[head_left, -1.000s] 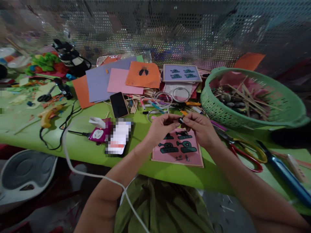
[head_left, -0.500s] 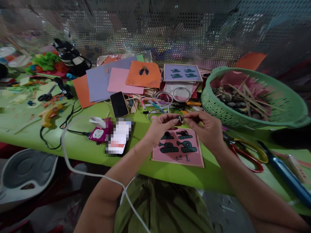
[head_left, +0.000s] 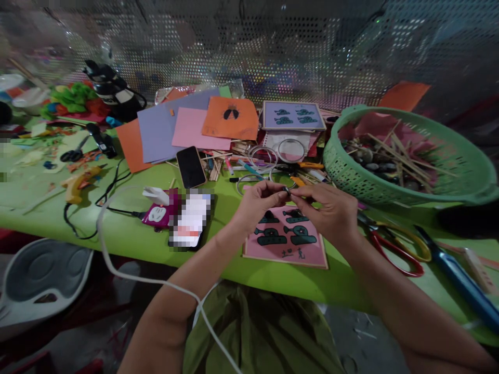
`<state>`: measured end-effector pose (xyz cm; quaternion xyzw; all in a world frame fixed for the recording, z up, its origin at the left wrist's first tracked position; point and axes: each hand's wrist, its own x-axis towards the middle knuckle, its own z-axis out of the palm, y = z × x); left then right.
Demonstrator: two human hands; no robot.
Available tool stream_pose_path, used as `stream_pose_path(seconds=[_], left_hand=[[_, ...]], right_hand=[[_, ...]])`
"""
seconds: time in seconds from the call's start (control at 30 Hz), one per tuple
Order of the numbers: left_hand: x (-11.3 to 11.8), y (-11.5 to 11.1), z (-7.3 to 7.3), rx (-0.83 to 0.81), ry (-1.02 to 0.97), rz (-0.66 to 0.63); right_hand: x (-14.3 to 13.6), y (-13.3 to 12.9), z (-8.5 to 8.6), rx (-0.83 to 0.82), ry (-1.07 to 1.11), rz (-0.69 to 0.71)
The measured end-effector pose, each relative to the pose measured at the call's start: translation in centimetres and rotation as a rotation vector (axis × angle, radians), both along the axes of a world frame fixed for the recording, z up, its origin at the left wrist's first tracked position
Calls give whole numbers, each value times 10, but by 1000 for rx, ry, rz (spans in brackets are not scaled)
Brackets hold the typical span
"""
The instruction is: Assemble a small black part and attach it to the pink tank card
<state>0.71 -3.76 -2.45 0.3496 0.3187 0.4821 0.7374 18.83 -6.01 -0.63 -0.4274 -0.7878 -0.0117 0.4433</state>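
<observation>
Between the fingertips of my left hand (head_left: 259, 201) is a small dark, shiny piece (head_left: 287, 190), too small to name and mostly covered. My right hand (head_left: 327, 205) pinches at the same spot, its thumb and forefinger meeting the piece from the right. Both hands are closed and held just above a pink card (head_left: 286, 253) with a pale wooden border. Dark green tank shapes lie on the card, with handwritten characters below them; my hands partly hide its upper edge.
A green basket (head_left: 448, 192) of sticks and stones stands at right, near red-and-yellow-handled scissors (head_left: 401, 249). At left are a yellow glue gun (head_left: 80, 184), a tissue pack (head_left: 158, 214) and a lit phone (head_left: 191, 221). Behind them lie a dark phone (head_left: 191, 167), coloured paper (head_left: 158, 130) and a framed purple card (head_left: 293, 115).
My right hand has moved slightly left, and its fingers now cover more of the small dark piece. My left hand stays nearly in place.
</observation>
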Motion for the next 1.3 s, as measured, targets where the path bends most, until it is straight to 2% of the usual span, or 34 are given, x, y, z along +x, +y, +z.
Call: stream_pose_path(seconds=[0.27, 0.9, 1.13, 1.3], left_hand=[[-1, 1, -2, -4, 18, -10], [-1, -1, 5, -80, 1, -53], [-1, -2, 6, -108, -15, -62], [-2, -2, 8, -103, -44, -87]], right_hand=[[-2, -1, 3, 31, -8, 11], [0, 1, 2, 92, -118, -12], [1, 3, 0, 57, -112, -18], [0, 1, 1, -67, -28, -55]])
